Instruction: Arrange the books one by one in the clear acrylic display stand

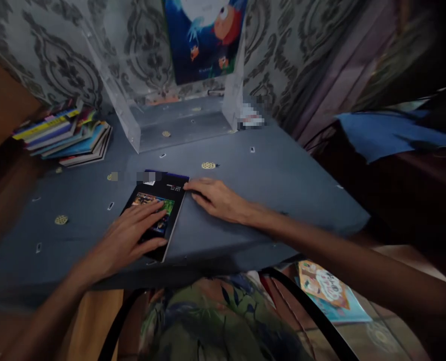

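Note:
A thin black book (176, 198) with a colourful picture panel lies flat on the cloth-covered table in front of me. My left hand (135, 230) rests flat on its cover, fingers stretched out and slightly apart, hiding part of the panel. At the book's upper right edge, the fingertips of my right hand (219, 200) touch the corner. Its thumb sits a little apart from the fingers, and nothing shows in its grasp.
Behind the book stands a clear acrylic stand (127, 118), with a blue illustrated book (204, 55) upright in it. Stacked books (68, 133) lie at the table's left. Picture books (328, 293) are on the floor at lower right. A blue cloth (381, 135) hangs at right.

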Demonstrator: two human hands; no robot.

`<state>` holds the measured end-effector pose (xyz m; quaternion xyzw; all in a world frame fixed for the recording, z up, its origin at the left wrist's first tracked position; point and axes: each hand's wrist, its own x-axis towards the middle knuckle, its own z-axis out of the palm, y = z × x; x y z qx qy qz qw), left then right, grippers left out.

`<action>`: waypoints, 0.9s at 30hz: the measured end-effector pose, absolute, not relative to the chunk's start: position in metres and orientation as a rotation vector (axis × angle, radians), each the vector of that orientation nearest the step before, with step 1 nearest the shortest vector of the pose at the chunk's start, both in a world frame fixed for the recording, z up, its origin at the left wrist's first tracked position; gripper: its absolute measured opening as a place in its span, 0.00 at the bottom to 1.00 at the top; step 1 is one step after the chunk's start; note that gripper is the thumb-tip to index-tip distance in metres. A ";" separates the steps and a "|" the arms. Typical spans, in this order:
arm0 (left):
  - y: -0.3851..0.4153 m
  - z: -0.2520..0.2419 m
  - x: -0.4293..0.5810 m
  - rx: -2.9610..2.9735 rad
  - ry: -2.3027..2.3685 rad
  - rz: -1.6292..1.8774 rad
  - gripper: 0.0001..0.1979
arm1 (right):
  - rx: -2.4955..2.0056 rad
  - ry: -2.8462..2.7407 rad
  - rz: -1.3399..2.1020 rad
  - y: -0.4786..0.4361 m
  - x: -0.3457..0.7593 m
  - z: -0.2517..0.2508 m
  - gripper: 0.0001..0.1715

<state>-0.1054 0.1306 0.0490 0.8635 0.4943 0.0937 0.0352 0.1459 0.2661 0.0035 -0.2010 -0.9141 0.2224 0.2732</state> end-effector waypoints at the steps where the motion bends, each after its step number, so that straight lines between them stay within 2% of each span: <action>1: 0.128 0.050 -0.113 2.644 1.467 0.285 0.31 | -0.512 -2.465 0.612 0.273 0.142 0.002 0.20; 4: 0.128 0.050 -0.123 2.629 1.402 0.229 0.42 | -0.480 -2.510 0.639 0.295 0.127 0.001 0.20; 6: 0.131 0.047 -0.119 2.634 1.412 0.192 0.43 | -0.499 -2.553 0.627 0.308 0.115 0.001 0.21; 12: 0.134 0.036 -0.096 2.683 1.478 0.388 0.27 | -0.516 -2.512 0.540 0.314 0.105 -0.007 0.20; 15: 0.131 0.039 -0.091 2.767 1.451 0.449 0.22 | -0.491 -2.478 0.560 0.301 0.110 -0.003 0.18; 23: 0.131 0.049 -0.093 2.703 1.382 0.477 0.20 | -0.302 -2.471 0.838 0.263 0.117 0.022 0.16; 27: 0.126 0.040 -0.092 2.699 1.448 0.527 0.19 | -0.223 -2.450 0.849 0.244 0.126 0.020 0.16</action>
